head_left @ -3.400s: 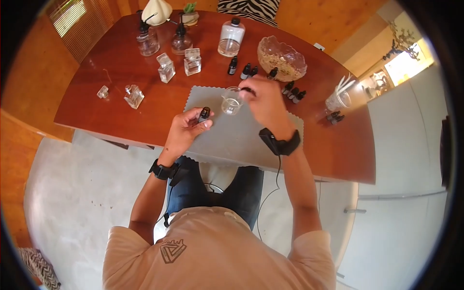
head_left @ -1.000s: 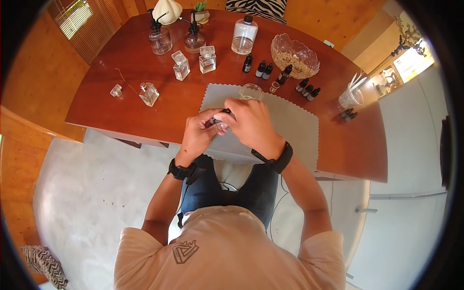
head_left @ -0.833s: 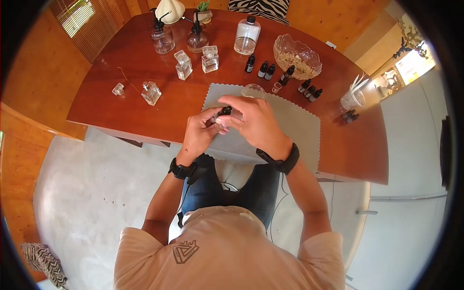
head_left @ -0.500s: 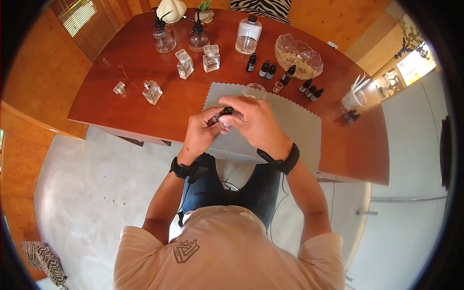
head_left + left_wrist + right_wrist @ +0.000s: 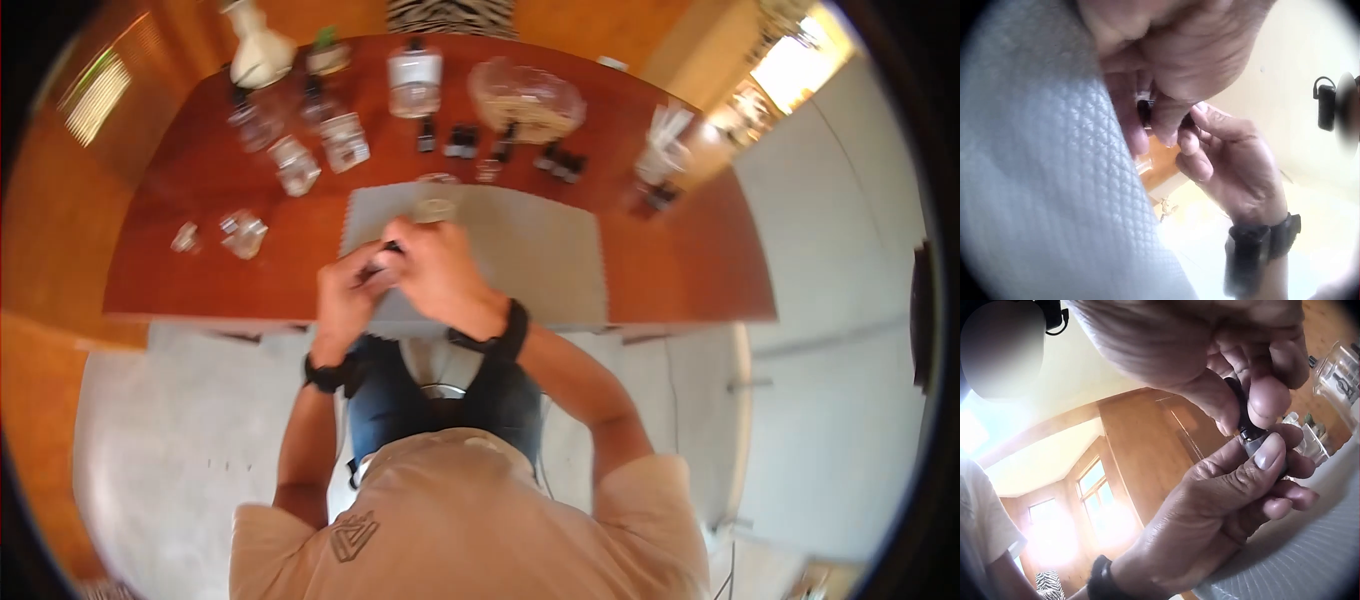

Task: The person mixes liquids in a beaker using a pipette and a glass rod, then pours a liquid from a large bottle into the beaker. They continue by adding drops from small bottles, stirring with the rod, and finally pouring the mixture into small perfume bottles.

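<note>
My left hand (image 5: 343,300) holds a small dark dropper bottle (image 5: 1259,447) between thumb and fingers, above the near left part of the grey mat (image 5: 530,250). From above, my right hand (image 5: 440,275) pinches the bottle's black dropper cap (image 5: 1245,425) between thumb and fingertips. In the right wrist view the cap sits at the bottle's neck, slightly tilted, and the fingers of both hands nearly meet around it. The left wrist view shows mostly fingers, which hide most of the bottle. Just beyond the hands stands a clear glass beaker (image 5: 437,205) on the mat.
Several small black-capped bottles (image 5: 462,142) stand behind the mat, before a clear glass bowl (image 5: 525,95). Square glass bottles (image 5: 295,168) are at left, and a large clear bottle (image 5: 415,80) at the back. A cup of white sticks (image 5: 665,150) stands right.
Earlier my right hand was at the beaker with the black dropper, apart from the uncapped bottle in my left. Both hands then came together at the bottle. The head view has since shifted.
</note>
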### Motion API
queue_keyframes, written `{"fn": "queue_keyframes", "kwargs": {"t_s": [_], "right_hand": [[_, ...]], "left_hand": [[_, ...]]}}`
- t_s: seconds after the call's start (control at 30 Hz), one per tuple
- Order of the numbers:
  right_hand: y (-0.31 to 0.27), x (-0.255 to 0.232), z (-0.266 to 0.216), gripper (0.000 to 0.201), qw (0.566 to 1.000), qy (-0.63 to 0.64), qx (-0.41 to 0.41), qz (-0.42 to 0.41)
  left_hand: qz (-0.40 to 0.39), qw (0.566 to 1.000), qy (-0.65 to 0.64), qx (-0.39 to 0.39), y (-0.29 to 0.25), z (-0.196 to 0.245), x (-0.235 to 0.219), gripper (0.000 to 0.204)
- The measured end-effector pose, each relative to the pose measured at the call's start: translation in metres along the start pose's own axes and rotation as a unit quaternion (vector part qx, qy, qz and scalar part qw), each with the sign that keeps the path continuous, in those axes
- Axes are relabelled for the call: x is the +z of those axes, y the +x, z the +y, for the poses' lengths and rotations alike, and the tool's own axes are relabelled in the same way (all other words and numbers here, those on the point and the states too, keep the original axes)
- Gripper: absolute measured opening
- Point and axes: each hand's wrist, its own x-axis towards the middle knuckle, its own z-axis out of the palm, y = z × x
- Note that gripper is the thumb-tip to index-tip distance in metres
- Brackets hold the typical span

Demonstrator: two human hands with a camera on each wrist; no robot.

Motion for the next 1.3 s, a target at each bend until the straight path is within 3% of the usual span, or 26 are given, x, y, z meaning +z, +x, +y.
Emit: {"fn": "queue_keyframes", "kwargs": {"t_s": [0.1,0.2,0.3,0.33,0.4,0.47,0.67,0.77,0.97,1.07,1.17,1.27,1.3], "right_hand": [[-0.013,-0.046,-0.007,0.013,0.998,-0.033,0.044,0.013],[-0.034,-0.13,0.006,0.013,0.985,-0.121,0.016,0.118],[-0.051,-0.23,0.035,0.014,0.942,-0.211,0.116,0.234],[-0.057,-0.267,0.058,0.012,0.926,-0.16,0.252,0.231],[-0.07,-0.326,0.124,0.016,0.85,-0.417,0.223,0.234],[-0.083,-0.367,0.196,0.019,0.845,-0.414,0.269,0.207],[-0.098,-0.384,0.275,0.02,0.87,-0.39,0.283,0.103],[-0.101,-0.383,0.275,0.03,0.882,-0.367,0.276,0.105],[-0.088,-0.361,0.211,0.048,0.804,-0.436,0.314,0.253],[-0.088,-0.353,0.232,0.044,0.899,-0.316,0.226,0.202],[-0.078,-0.339,0.24,0.021,0.9,-0.303,0.287,0.126],[-0.082,-0.34,0.259,0.015,0.898,-0.338,0.249,0.132],[-0.081,-0.338,0.237,0.015,0.895,-0.335,0.259,0.143]], "left_hand": [[-0.06,0.987,-0.15,-0.011,0.004,0.0,0.006,0.053],[-0.052,0.986,-0.155,-0.018,0.005,0.011,0.003,0.058],[-0.036,0.989,-0.142,-0.027,0.006,0.013,0.002,0.058],[-0.034,0.988,-0.145,-0.032,0.005,0.011,0.001,0.057],[-0.03,0.987,-0.151,-0.038,0.006,0.007,0.001,0.056],[-0.031,0.987,-0.156,-0.04,0.006,0.004,0.002,0.054],[-0.026,0.987,-0.149,-0.046,0.006,0.001,0.002,0.049],[-0.026,0.989,-0.138,-0.047,0.007,0.003,0.002,0.048],[-0.028,0.99,-0.127,-0.053,0.009,0.006,0.002,0.047],[-0.032,0.99,-0.129,-0.051,0.009,0.006,0.003,0.046],[-0.031,0.99,-0.123,-0.056,0.008,0.008,0.002,0.045],[-0.023,0.989,-0.127,-0.068,0.009,0.009,0.003,0.044],[-0.018,0.989,-0.128,-0.076,0.007,0.007,0.002,0.044]]}}
